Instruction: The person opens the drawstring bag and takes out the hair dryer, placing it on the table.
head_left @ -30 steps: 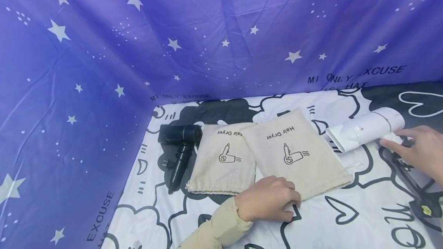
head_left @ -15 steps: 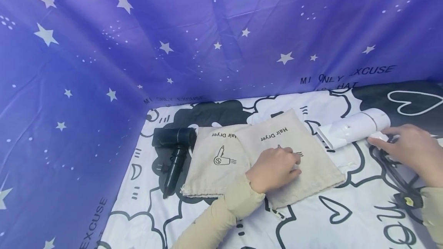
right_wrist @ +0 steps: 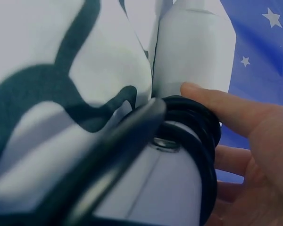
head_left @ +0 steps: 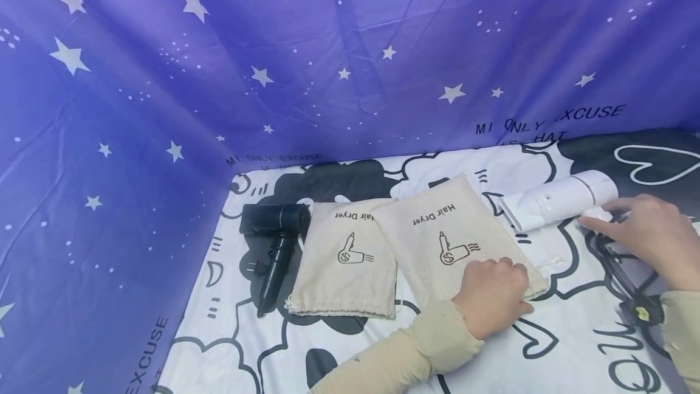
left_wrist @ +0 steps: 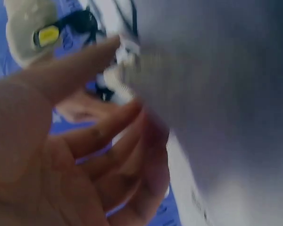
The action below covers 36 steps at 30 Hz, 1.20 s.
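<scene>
In the head view my right hand (head_left: 648, 230) grips the handle of a white hair dryer (head_left: 566, 199), its nozzle pointing left. The right wrist view shows a black cord (right_wrist: 193, 117) coiled round the handle, with fingers curving about it. My left hand (head_left: 494, 297) is over the lower right edge of a beige cloth bag (head_left: 421, 260) printed "Hair Dryer". Up close in the blurred left wrist view, the thumb stands apart from bent fingers right at the bag's edge. A second such bag (head_left: 328, 284) lies partly under the first.
A black hair dryer (head_left: 279, 266) lies left of the bags on a white cloth (head_left: 579, 351) with black drawings. Behind and to the left stands a purple curtain (head_left: 306, 17) with white stars. A dark piece with a yellow spot (head_left: 641, 314) sits by the right sleeve.
My left hand has moved right, from the bag's lower left corner across its face to its lower right edge. The view has shifted slightly to the right. My right hand stays on the white hair dryer.
</scene>
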{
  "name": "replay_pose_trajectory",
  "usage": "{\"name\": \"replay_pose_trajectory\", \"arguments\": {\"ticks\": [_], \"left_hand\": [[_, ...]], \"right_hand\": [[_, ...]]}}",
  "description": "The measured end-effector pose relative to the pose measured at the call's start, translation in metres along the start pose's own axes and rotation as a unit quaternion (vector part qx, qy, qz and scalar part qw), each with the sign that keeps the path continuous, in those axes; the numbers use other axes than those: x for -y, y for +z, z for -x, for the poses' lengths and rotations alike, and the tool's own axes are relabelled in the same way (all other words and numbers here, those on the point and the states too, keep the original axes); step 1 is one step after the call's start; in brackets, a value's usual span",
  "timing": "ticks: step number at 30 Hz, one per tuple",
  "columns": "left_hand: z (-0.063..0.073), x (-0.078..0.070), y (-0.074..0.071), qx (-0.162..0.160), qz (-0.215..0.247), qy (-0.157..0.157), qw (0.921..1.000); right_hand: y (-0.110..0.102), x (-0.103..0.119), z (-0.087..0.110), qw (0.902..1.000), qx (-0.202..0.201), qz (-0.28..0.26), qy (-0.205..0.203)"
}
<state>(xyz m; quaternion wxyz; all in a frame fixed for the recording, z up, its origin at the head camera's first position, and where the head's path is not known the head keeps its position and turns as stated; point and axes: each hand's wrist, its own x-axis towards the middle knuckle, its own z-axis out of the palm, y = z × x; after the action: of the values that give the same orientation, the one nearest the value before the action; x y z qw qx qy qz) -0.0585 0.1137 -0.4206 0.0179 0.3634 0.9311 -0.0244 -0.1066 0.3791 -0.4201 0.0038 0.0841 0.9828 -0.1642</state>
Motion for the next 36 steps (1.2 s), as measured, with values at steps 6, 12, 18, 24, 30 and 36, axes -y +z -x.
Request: {"name": "replay_pose_trajectory", "arguments": {"ticks": [6, 12, 18, 24, 30, 36], "left_hand": [[0.001, -0.01, 0.008, -0.037, -0.029, 0.0, 0.9989], [0.005, -0.016, 0.007, -0.029, -0.035, 0.025, 0.9987], [0.013, -0.021, 0.004, -0.042, -0.037, 0.038, 0.9977], [0.021, -0.014, 0.0, -0.017, -0.016, 0.046, 0.9987], [0.028, 0.032, -0.013, -0.015, 0.047, -0.026, 0.9984], [0.03, 0.091, -0.02, -0.066, 0.112, -0.114, 0.985]], "right_hand": [[0.001, 0.002, 0.001, 1.0, -0.009, -0.003, -0.003], [0.002, 0.002, 0.003, 0.9997, -0.021, -0.008, 0.009], [0.001, 0.0, 0.004, 0.9992, -0.034, -0.015, 0.015], [-0.001, -0.001, 0.006, 0.9996, -0.001, -0.008, 0.026], [-0.004, 0.003, 0.014, 0.9973, 0.067, 0.007, 0.031], [0.003, 0.007, 0.022, 0.9979, 0.06, 0.008, 0.023]]}}
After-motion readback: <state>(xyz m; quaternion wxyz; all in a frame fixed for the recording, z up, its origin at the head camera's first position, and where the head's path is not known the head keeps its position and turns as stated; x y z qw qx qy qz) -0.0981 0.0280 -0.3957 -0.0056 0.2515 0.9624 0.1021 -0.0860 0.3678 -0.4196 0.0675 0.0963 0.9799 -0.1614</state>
